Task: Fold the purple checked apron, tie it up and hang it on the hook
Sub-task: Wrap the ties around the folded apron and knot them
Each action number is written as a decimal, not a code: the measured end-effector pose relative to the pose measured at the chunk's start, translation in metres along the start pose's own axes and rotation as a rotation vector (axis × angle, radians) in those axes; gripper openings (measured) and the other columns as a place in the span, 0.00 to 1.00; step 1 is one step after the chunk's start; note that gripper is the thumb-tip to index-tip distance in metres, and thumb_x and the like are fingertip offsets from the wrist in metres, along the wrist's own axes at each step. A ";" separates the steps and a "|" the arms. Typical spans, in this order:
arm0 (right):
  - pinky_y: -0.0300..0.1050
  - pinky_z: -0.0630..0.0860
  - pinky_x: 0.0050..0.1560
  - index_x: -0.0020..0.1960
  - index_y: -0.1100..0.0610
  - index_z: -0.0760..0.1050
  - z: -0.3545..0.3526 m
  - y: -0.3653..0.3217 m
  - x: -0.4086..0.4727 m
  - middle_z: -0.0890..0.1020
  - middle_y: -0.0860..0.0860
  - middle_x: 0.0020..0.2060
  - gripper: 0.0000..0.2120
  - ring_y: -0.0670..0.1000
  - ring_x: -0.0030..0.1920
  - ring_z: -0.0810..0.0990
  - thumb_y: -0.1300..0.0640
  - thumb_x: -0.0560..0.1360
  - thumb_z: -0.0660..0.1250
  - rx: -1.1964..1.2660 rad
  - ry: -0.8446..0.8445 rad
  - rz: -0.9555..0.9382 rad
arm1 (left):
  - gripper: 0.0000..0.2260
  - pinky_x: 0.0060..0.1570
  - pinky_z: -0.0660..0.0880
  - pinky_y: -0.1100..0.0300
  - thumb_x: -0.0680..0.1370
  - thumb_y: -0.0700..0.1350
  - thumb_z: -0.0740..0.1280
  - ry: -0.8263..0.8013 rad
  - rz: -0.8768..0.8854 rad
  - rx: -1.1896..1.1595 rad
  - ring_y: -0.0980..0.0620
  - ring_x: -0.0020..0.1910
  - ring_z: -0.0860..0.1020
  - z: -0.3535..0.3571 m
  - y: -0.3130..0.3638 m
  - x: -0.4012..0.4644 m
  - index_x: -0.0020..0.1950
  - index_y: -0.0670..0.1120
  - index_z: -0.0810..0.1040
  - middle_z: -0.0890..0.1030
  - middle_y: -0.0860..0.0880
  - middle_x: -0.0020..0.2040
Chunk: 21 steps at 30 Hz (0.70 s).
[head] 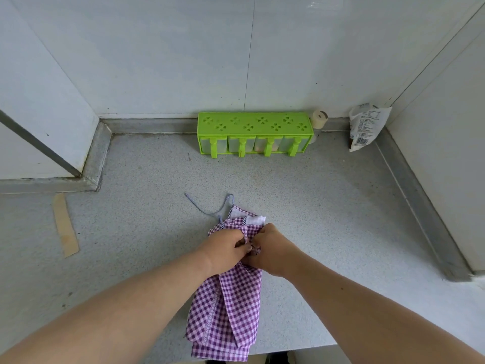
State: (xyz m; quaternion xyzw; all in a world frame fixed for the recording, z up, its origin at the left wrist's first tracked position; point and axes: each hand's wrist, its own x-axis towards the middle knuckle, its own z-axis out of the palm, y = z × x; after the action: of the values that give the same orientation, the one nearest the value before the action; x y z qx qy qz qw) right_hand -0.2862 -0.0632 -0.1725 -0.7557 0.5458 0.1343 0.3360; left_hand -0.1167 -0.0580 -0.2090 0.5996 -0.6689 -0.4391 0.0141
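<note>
Two bare hands meet just below frame centre over a folded purple checked apron [231, 306] lying on a grey counter [131, 232]. The left hand [225, 249] and right hand [270, 249] both curl their fingers around gathered cloth at the bundle's middle, pinching it tight. A thin strap [203, 208] trails toward upper left. Folding looks finished; tying seems underway. Next, the knot likely needs cinching. No hook is visible.

A home kitchen: speckled grey countertop [157, 179], tiled wall [183, 48], green seasoning-box rack [254, 127].
</note>
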 end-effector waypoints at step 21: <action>0.38 0.68 0.31 0.42 0.60 0.77 -0.003 0.018 -0.013 0.79 0.51 0.37 0.12 0.49 0.36 0.75 0.59 0.81 0.59 -0.042 -0.073 0.248 | 0.11 0.56 0.81 0.46 0.85 0.54 0.65 -0.078 -0.064 -0.012 0.48 0.50 0.83 -0.005 0.012 0.003 0.51 0.49 0.80 0.84 0.48 0.49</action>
State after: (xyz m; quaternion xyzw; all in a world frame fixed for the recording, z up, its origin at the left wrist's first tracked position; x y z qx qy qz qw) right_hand -0.3080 -0.0585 -0.1696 -0.6840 0.6195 0.2135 0.3205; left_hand -0.1243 -0.0646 -0.2009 0.6031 -0.6469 -0.4662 -0.0225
